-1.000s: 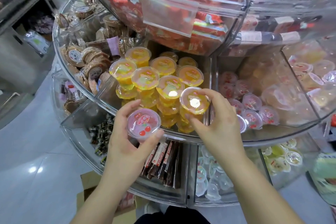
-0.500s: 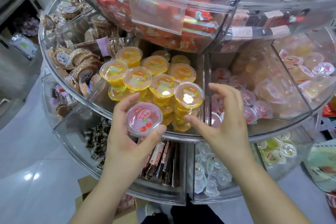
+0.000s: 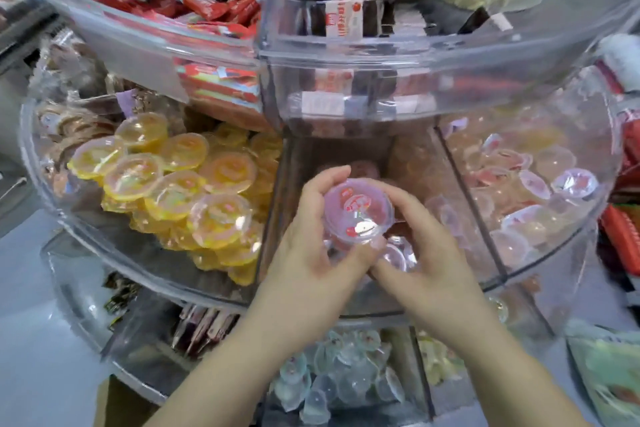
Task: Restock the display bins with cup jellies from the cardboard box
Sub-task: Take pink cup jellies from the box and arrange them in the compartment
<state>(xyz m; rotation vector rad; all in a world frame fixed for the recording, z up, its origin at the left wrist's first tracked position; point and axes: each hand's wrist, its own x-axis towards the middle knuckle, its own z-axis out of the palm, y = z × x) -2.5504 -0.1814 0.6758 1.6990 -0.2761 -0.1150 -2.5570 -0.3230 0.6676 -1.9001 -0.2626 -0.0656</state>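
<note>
A pink cup jelly (image 3: 358,211) with a red cherry print on its lid sits between both my hands, over the middle compartment of the clear display bin (image 3: 346,314). My left hand (image 3: 308,253) grips it from the left, fingers over its far rim and thumb under its near edge. My right hand (image 3: 426,260) curls round its right side. More pink cup jellies (image 3: 398,255) lie low in that compartment under my hands. A heap of yellow cup jellies (image 3: 180,191) fills the compartment to the left. The corner of a cardboard box (image 3: 110,404) shows at the bottom left.
The compartment to the right holds pale pink and clear cup jellies (image 3: 540,191). An upper clear tier (image 3: 346,59) with red wrapped snacks (image 3: 207,10) overhangs the bins. A lower tier holds clear bluish cup jellies (image 3: 332,378) and dark stick packs (image 3: 204,326). Grey floor lies at the left.
My left hand carried the pink cup jelly right, from in front of the yellow heap to over the middle compartment. My right hand left the yellow cups and closed on the pink cup.
</note>
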